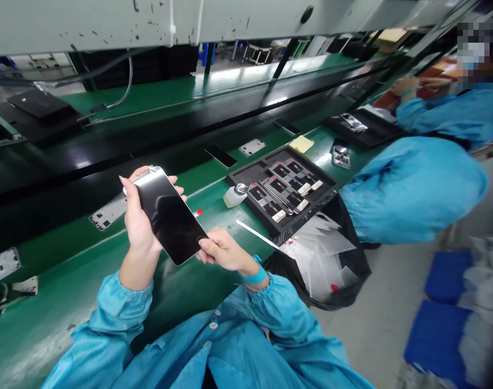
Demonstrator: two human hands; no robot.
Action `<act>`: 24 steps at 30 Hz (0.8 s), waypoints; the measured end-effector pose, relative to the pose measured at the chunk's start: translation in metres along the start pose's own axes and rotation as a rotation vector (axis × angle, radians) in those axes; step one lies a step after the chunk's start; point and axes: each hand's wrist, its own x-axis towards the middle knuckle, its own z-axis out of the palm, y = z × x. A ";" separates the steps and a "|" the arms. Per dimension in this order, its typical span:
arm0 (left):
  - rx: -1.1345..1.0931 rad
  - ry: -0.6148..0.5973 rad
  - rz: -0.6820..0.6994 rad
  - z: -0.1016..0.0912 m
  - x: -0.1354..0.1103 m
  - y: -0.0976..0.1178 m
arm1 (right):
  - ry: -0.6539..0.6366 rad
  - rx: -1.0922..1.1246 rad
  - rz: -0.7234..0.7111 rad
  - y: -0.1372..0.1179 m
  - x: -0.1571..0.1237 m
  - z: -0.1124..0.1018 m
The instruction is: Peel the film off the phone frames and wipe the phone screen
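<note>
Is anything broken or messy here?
Nothing looks broken. Both hands, left hand and right hand, hold a phone with a smooth dark screen. The black bag of white scraps hangs at the table's edge.

We're looking at a long green workbench (pixel 197 294) running diagonally up to the right, with a shiny black conveyor strip (pixel 157 135) along it. A scuffed grey-white panel (pixel 108 21) fills the top. Pale grey floor (pixel 376 324) lower right, blue stools (pixel 436 335) there too. Overhead light glares off the bench.
</note>
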 end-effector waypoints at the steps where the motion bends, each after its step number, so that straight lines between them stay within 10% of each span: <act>1: -0.001 0.001 0.015 0.000 0.000 -0.001 | 0.022 0.040 0.010 0.005 0.002 0.002; 8: -0.002 0.049 0.086 0.001 0.009 -0.010 | 0.105 0.220 0.016 0.029 0.016 0.020; 17: 0.058 0.089 0.246 -0.001 0.015 -0.030 | -0.098 0.467 0.039 0.040 0.029 0.022; 24: 0.110 0.094 0.085 0.057 0.081 -0.070 | 0.050 0.422 0.004 0.052 0.013 -0.030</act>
